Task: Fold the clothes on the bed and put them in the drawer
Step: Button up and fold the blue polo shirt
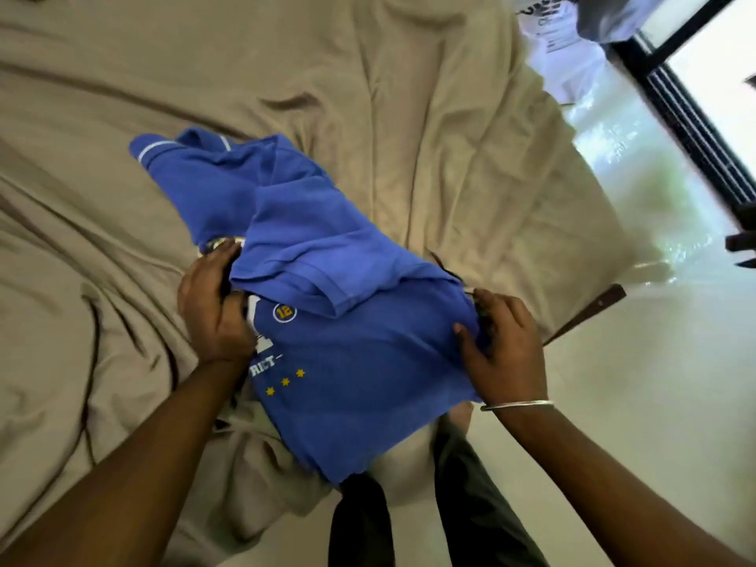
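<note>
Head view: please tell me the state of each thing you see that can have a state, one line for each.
blue shirt: partly folded on the bed's edge, upper part laid over the printed front.
left hand: grips the shirt's left side, fingers curled.
right hand: grips the shirt's right edge.
bed sheet: beige, wrinkled.
bangle: worn on the right wrist.

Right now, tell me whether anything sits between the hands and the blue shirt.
Nothing visible does. The left hand already grips the blue shirt at its left edge, and the right hand holds the right edge, thumb on the cloth. The shirt lies on the tan bedsheet. No drawer is in view.
</note>
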`<state>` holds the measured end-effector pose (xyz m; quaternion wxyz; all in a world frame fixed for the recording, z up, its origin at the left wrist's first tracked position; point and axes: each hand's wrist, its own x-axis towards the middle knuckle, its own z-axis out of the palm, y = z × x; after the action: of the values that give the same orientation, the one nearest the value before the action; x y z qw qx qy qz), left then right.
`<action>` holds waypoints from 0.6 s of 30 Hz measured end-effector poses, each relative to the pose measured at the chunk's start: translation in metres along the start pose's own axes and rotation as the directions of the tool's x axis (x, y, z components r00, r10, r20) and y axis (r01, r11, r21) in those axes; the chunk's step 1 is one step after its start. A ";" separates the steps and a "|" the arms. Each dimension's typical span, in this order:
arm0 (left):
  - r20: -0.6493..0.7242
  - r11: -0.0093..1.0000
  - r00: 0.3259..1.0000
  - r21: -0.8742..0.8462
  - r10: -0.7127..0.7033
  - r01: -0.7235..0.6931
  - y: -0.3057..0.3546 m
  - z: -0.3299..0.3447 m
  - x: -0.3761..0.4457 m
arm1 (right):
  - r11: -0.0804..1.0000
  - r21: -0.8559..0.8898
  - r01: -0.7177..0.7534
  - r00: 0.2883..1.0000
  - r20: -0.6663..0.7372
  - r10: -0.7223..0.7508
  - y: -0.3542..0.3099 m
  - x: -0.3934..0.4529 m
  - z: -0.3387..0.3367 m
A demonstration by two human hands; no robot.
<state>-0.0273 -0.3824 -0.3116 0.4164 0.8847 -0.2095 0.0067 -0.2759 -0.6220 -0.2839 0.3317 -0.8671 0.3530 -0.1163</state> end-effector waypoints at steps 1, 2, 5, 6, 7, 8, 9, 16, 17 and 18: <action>-0.055 0.994 0.998 -0.106 -0.035 0.029 0.007 -0.004 -0.001 | 1.000 0.020 -0.023 1.000 0.007 0.023 0.006 -0.005 -0.005; -0.098 0.991 0.993 -0.128 -0.060 0.047 0.017 -0.009 -0.003 | 0.999 0.028 -0.037 0.999 0.019 0.036 0.009 -0.008 -0.006; -0.026 0.968 0.975 0.131 0.220 -0.215 0.071 -0.005 -0.006 | 0.995 0.070 -0.068 0.997 0.047 0.065 0.018 -0.020 -0.005; 0.085 0.936 0.947 0.145 0.311 -0.320 0.094 0.002 -0.004 | 0.992 0.096 -0.076 0.996 0.051 0.071 0.020 -0.024 -0.005; 0.220 0.905 0.902 0.131 0.372 -0.405 0.115 0.011 0.001 | 0.991 0.120 -0.066 0.997 0.050 0.060 0.021 -0.026 -0.004; 0.365 0.869 0.835 0.118 0.411 -0.480 0.132 0.024 0.006 | 0.990 0.136 -0.040 0.999 0.034 0.036 0.022 -0.030 -0.003; 0.508 0.819 0.746 0.127 0.430 -0.559 0.145 0.039 0.011 | 0.989 0.150 -0.008 1.000 0.006 0.007 0.024 -0.034 -0.003; 0.892 0.524 0.235 -0.003 0.386 -0.852 0.166 0.088 0.038 | 0.985 0.168 -0.049 0.994 0.102 0.032 0.062 -0.065 0.015; 0.893 0.507 0.208 -0.026 0.399 -0.862 0.167 0.087 0.041 | 0.980 0.188 -0.064 0.989 0.141 0.037 0.070 -0.070 0.017; 0.897 0.502 0.185 -0.046 0.401 -0.864 0.169 0.086 0.042 | 0.980 0.190 -0.063 0.986 0.163 0.032 0.078 -0.074 0.019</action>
<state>-0.0661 -0.5566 -0.2358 -0.0160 0.6602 -0.7297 -0.1773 -0.3635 -0.6030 -0.3467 0.4446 -0.8284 0.3330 -0.0725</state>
